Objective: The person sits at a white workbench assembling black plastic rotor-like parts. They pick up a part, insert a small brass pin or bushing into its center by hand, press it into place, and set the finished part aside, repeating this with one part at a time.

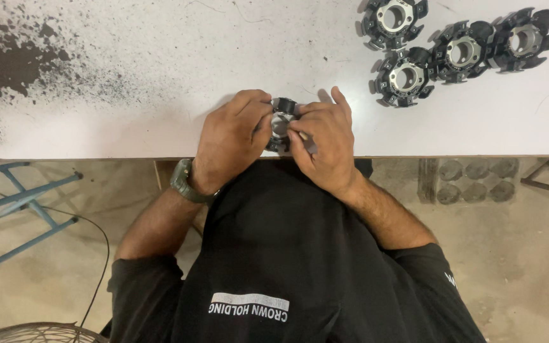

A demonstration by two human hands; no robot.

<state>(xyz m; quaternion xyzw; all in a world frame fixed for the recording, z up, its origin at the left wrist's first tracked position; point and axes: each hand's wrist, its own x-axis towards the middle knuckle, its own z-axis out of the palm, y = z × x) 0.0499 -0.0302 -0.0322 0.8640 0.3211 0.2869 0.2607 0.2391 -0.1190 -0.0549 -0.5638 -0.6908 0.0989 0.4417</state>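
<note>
black ring part [282, 121] sitting at the white surface [128, 127] edge, being pinched by left hand [230, 140] and right hand [322, 143], possibly slipping off toward the floor [509, 254] if grip loosens.

1. Looks like a small workshop or assembly shop, not a home.
2. Plain white surface [128, 76], scuffed and blotched with dark sooty stains [1, 63] at one end.
3. Four identical black-and-metal ring parts [455, 51] clustered at the far side, like batch work.
4. Bare, dusty concrete floor [516, 254] below the edge.
5. Blue metal frame [20, 203], a loose black cable [100, 254] and a wire fan guard [39, 333] down on the floor.
</note>
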